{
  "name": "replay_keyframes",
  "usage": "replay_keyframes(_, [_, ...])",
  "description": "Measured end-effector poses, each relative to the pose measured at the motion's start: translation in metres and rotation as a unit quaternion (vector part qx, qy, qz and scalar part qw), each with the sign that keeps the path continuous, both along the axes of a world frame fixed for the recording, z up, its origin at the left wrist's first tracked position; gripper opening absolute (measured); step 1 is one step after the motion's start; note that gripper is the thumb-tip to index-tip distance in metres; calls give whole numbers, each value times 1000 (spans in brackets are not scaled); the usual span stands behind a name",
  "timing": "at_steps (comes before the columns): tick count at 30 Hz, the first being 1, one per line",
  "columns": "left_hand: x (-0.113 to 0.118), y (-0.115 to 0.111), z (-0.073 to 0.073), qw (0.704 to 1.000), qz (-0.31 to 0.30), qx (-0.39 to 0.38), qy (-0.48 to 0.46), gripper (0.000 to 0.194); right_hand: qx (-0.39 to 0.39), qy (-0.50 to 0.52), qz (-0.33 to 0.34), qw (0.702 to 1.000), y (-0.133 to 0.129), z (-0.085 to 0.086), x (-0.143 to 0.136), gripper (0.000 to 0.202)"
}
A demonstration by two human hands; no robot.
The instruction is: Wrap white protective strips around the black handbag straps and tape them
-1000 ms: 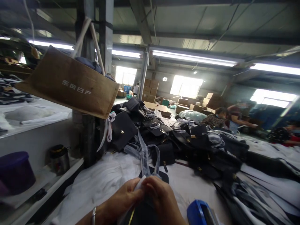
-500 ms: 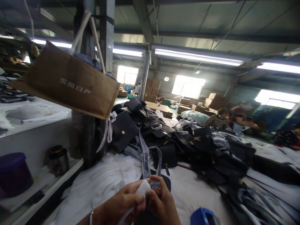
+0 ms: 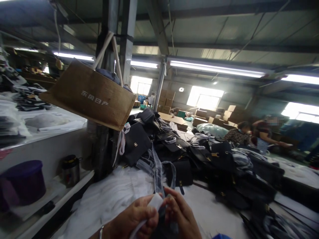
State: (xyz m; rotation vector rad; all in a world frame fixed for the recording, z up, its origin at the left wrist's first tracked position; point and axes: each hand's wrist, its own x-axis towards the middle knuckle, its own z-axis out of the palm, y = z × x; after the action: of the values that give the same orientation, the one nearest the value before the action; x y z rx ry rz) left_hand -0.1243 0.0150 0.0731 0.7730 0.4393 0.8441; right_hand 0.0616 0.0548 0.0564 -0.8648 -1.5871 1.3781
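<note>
My left hand point(image 3: 137, 214), a silver bangle on its wrist, is closed around a white strip point(image 3: 156, 201), pinched between thumb and fingers; its tail hangs down below the palm. Against it, my right hand point(image 3: 181, 214) has its fingers bent and pinched at a plastic-wrapped strap point(image 3: 158, 172). The fingers partly hide what they grip. This strap runs up from my hands toward the pile of black bags point(image 3: 179, 169). Beneath my hands lies a dark bag, mostly covered by them.
White sheets point(image 3: 112, 196) lie stacked at the left. A brown tote bag point(image 3: 92, 96) hangs from a pillar point(image 3: 128, 46). On a lower shelf stand a purple bucket point(image 3: 25, 182) and a steel flask point(image 3: 70, 171). A blue object point(image 3: 221, 236) shows at the bottom edge. Two people work at far right.
The view has swung slightly left and up, so everything sits farther right and lower. My hands stay together; the right fingers have shifted a little at the strap.
</note>
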Motion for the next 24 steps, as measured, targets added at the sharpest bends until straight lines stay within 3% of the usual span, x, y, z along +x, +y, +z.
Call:
replay_keyframes(3, [8,-4,5,995,43,44,82,26,-2,-45,40,998,-7,25,-3,43])
replay_keyframes(6, [16,-9,10,979,108,103,138,29,43,-125,0,991,-13,39,-20,21])
replay_keyframes(10, [19,-14,15,958,160,172,165,47,105,-194,-106,970,-12,37,-41,14])
replay_keyframes(13, [16,-14,10,951,177,173,183,55,68,-190,-127,971,-7,26,-45,18])
replay_keyframes(18, [9,-8,-8,963,149,124,189,56,74,-140,-48,986,-5,15,-37,21])
replay_keyframes(21, [-3,-12,-15,974,92,100,183,42,61,-132,-69,987,-3,13,-35,21])
replay_keyframes(24, [-20,-23,-17,977,48,66,196,51,19,-96,-76,992,-1,7,-37,28])
